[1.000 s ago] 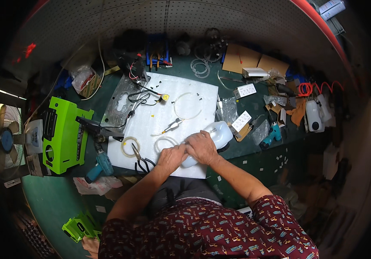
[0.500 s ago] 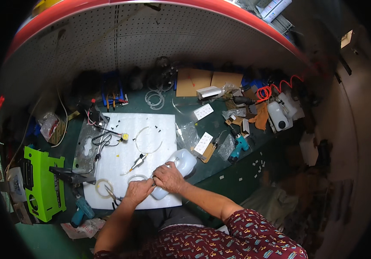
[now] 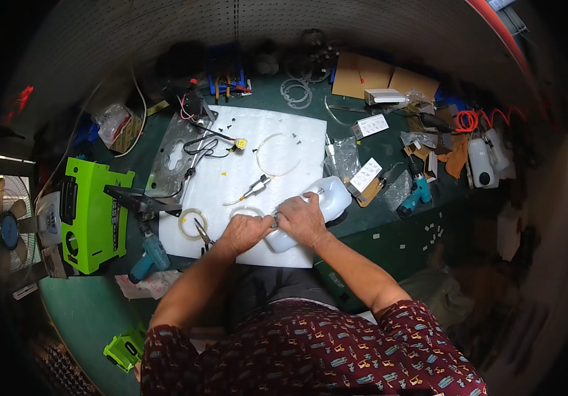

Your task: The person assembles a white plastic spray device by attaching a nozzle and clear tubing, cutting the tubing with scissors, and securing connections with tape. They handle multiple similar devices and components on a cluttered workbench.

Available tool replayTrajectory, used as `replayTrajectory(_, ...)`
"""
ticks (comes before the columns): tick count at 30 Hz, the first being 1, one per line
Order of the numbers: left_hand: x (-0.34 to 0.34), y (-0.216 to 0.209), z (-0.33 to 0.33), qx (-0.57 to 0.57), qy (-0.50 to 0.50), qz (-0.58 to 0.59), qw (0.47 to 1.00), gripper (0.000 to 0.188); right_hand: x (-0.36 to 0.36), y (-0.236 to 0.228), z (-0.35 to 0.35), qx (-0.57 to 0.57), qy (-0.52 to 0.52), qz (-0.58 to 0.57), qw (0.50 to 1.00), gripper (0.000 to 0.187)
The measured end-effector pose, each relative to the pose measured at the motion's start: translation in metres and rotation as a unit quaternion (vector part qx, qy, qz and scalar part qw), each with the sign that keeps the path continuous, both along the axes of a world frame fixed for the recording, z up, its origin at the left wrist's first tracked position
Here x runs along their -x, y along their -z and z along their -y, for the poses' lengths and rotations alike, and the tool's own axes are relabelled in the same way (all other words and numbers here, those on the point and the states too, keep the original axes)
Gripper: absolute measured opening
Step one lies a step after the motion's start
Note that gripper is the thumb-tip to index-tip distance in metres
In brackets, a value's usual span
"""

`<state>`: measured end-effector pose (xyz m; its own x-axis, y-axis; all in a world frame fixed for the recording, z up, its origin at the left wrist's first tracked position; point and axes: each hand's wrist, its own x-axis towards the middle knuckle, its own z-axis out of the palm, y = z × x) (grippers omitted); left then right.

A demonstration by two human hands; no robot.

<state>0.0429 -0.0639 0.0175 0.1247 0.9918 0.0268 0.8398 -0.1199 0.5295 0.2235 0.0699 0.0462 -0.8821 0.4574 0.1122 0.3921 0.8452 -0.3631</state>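
Since a moment ago my view has swung back; both hands stay put. My right hand [image 3: 302,219] clamps the white plastic tank [image 3: 323,201] to the foam sheet [image 3: 231,171], steadying it while my left hand [image 3: 248,231], fingers closed, works its near end.

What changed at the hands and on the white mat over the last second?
Little changed: mainly the head camera swung. Both the left hand and right hand stay pressed together on the white plastic tank at the white mat's near edge. Tape roll and tubing loop lie unmoved.
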Motion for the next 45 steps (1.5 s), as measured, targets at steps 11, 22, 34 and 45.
replayTrajectory(11, -0.008, -0.001, 0.016, -0.024, -0.058, -0.009, 0.998, 0.028, -0.004, -0.001, 0.000, 0.002, -0.014, 0.004, 1.000, 0.017)
replayTrajectory(22, 0.006, 0.000, 0.020, -0.057, -0.030, -0.010, 0.998, 0.026, -0.002, -0.004, -0.001, -0.012, -0.024, 0.009, 1.000, 0.016)
replayTrajectory(34, 0.009, -0.058, 0.102, -0.034, -0.183, 0.082, 0.979, 0.021, -0.005, 0.000, -0.005, 0.161, 0.025, -0.001, 0.987, 0.033)
replayTrajectory(45, 0.077, -0.153, 0.099, -0.101, -0.023, -0.060, 0.993, 0.021, 0.069, -0.076, 0.027, 0.636, -0.125, 0.079, 0.758, 0.040)
